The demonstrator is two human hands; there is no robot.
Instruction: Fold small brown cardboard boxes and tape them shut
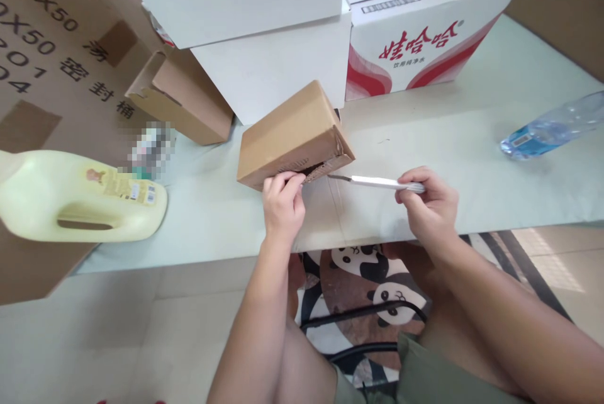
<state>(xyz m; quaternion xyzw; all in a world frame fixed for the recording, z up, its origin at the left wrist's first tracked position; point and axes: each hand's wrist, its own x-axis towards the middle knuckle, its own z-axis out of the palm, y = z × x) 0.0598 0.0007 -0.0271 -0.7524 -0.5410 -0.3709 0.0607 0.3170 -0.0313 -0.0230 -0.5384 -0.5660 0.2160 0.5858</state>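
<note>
A small brown cardboard box (287,136) sits tilted on the pale-covered table. Its near edge is partly open, with a dark gap and a ragged-looking flap. My left hand (284,206) is closed on the box's near edge, fingertips at the gap. In my right hand (428,202) is a slim craft knife (377,182) with a whitish handle, gripped near its back end. The thin dark tip points left and reaches the box's right lower corner. Whether the tip touches the cardboard I cannot tell. What lies inside the box is hidden.
White cartons (278,70) and a red-and-white carton (425,45) stand behind. Left are an open brown box (193,95), a pale yellow jug (85,196) and a large carton (42,33). A plastic bottle (542,133) lies at right on the table (481,171).
</note>
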